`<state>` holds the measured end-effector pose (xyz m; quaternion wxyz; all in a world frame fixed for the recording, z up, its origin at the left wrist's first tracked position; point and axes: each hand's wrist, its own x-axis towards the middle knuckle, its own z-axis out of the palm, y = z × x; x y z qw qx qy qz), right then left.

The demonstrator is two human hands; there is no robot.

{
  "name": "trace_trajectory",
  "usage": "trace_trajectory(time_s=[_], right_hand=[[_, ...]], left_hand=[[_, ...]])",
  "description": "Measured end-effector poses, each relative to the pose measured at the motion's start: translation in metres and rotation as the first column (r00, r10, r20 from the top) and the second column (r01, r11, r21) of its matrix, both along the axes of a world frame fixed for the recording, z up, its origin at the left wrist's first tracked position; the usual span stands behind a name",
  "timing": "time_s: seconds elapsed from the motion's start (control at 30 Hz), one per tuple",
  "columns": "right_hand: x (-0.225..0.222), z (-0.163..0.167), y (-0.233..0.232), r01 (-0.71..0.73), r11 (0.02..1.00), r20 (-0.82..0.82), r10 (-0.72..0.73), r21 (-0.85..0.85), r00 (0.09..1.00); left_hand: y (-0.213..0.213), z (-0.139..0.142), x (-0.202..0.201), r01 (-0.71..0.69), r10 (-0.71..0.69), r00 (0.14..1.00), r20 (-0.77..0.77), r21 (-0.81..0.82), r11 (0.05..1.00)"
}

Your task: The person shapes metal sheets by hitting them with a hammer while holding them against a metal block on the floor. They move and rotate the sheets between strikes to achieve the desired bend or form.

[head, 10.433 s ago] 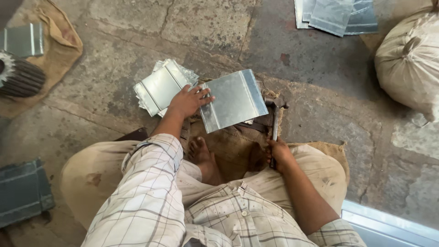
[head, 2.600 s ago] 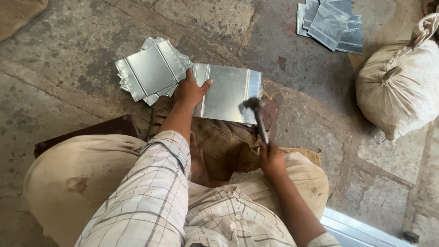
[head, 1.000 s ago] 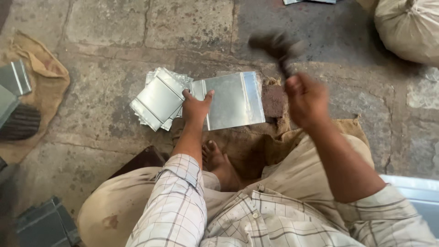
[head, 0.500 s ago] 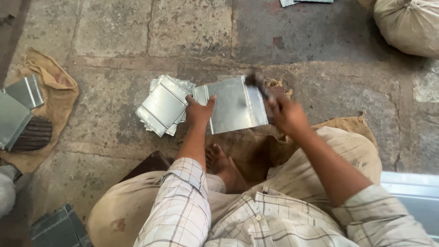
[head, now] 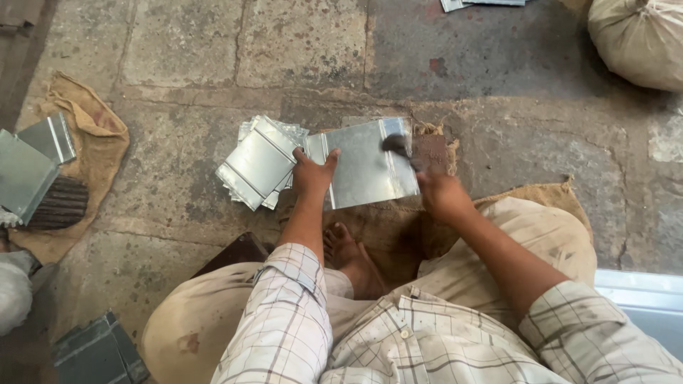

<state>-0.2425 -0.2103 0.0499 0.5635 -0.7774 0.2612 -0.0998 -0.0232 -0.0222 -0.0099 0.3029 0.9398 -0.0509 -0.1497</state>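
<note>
I sit cross-legged on a stone floor. My left hand (head: 313,173) presses flat on the left edge of a shiny metal sheet (head: 364,171) lying on a burlap cloth (head: 384,227) before my bare foot. My right hand (head: 440,192) grips a hammer (head: 398,146), whose dark head rests on the right part of the sheet. A stack of similar metal sheets (head: 257,162) lies just left of my left hand.
At the left, a burlap sack (head: 92,142) carries more metal pieces (head: 32,160) and a ribbed dark part (head: 60,204). A tied sack (head: 640,39) sits top right, with more sheets (head: 477,3) at the top edge. A dark plate (head: 99,352) lies bottom left.
One second ago the hammer was raised high above the sheet; it has swung down and its head is now on the sheet. My left hand kept holding the sheet.
</note>
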Motion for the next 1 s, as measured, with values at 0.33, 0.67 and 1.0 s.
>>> trace_trajectory(time_s=[0.33,0.67,1.0], right_hand=[[0.013,0.119,-0.059,0.143,0.984,0.683,-0.032,-0.108,0.73],[0.011,0.004,-0.008,0.009,0.958,-0.269,-0.089,-0.285,0.959],[0.017,0.103,-0.064,0.138,0.985,0.921,0.041,-0.102,0.387]], left_hand=[[0.003,-0.009,-0.005,0.017,-0.015,0.998,0.054,-0.026,1.0],[0.001,-0.003,-0.003,0.009,-0.009,1.0,-0.008,0.005,1.0],[0.006,-0.008,-0.01,0.019,-0.019,1.0,0.022,-0.001,1.0]])
